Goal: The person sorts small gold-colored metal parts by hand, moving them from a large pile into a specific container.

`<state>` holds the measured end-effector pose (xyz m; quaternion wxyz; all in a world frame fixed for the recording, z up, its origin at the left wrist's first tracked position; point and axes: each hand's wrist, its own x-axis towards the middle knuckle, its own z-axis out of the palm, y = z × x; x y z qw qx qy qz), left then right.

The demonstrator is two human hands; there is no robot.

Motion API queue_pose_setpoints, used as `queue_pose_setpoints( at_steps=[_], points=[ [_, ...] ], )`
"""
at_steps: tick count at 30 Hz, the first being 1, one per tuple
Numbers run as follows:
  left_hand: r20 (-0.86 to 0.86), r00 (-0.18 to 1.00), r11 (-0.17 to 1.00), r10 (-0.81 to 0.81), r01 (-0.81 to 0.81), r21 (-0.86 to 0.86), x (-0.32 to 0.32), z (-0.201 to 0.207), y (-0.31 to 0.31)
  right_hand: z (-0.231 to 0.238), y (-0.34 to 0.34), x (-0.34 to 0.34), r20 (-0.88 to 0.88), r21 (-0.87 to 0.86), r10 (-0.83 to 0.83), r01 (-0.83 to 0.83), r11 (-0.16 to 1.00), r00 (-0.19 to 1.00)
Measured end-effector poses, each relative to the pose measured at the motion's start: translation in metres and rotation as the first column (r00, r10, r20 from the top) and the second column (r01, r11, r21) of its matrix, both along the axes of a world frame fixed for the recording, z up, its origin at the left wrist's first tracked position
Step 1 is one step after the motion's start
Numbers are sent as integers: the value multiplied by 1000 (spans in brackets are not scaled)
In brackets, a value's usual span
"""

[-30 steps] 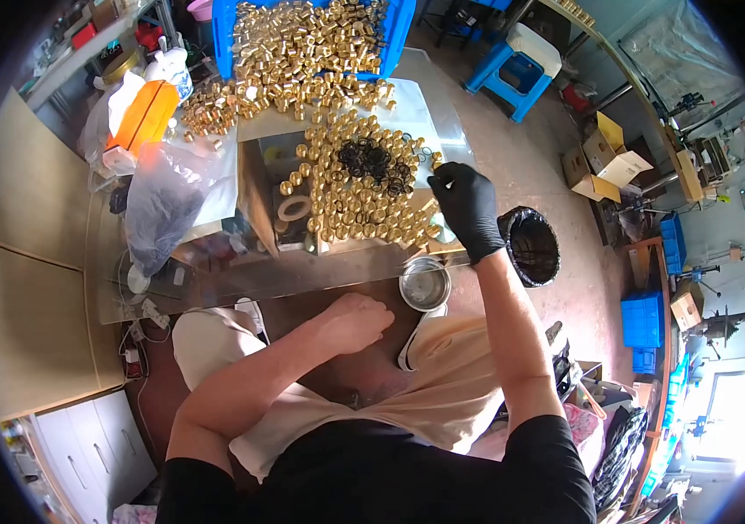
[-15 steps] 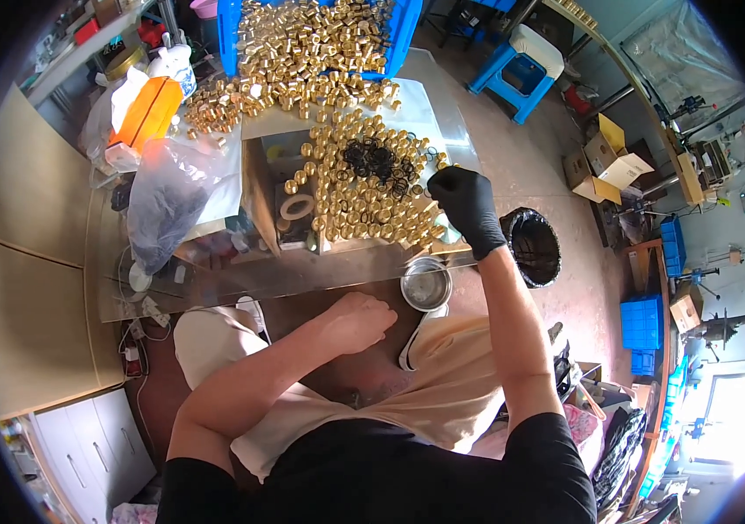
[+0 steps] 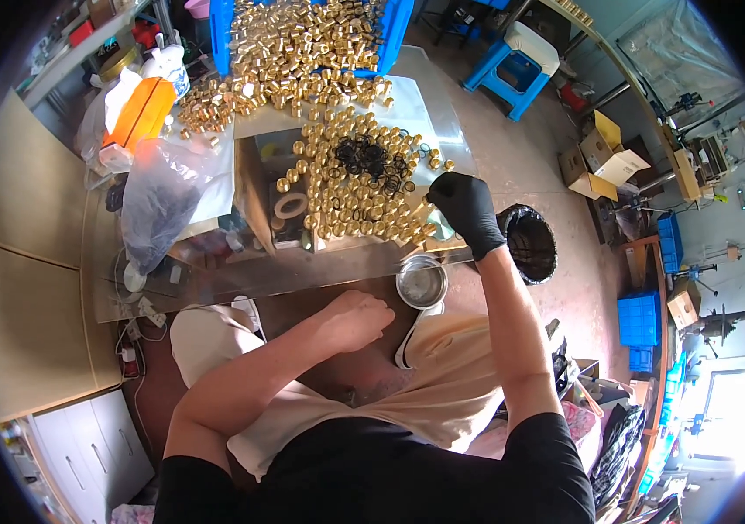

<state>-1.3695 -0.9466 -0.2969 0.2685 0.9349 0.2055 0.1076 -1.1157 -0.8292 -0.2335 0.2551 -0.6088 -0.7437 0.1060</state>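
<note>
My right hand [image 3: 468,212], in a black glove, is closed at the right edge of a spread of brass rings [image 3: 363,205] on the table. Its fingertips point toward the nearest rings; whatever they pinch is hidden. A tangle of black O-rings [image 3: 372,159] lies on top of the brass rings, with a few loose black ones scattered around. My bare left hand [image 3: 357,320] is curled shut above my lap, in front of the table edge, and its contents are out of sight. Just right of it sits a round metal bowl [image 3: 422,284].
A blue crate [image 3: 397,39] full of brass pieces stands at the back, spilling onto the table. Leftward are an orange tissue box [image 3: 139,115] and a clear plastic bag [image 3: 163,196]. A black-lined bin [image 3: 529,246] stands right of my right forearm; a blue stool [image 3: 514,70] is beyond.
The whole view has shifted slightly. My right hand has drawn a little toward me, showing brass rings at the table's right edge. My left hand stays curled in place.
</note>
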Motion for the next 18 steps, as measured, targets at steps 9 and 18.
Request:
queue_pose_setpoints(
  at_steps=[9,18],
  points=[
    [-73,997,1000,15,-16,-12,-3,5,-1,4,-14,-14,105,123,41,-54,991,994],
    [-232,972,995,-26,2,-101,-4,6,2,6,-11,-10,310,50,2,-19,999,951]
  ],
)
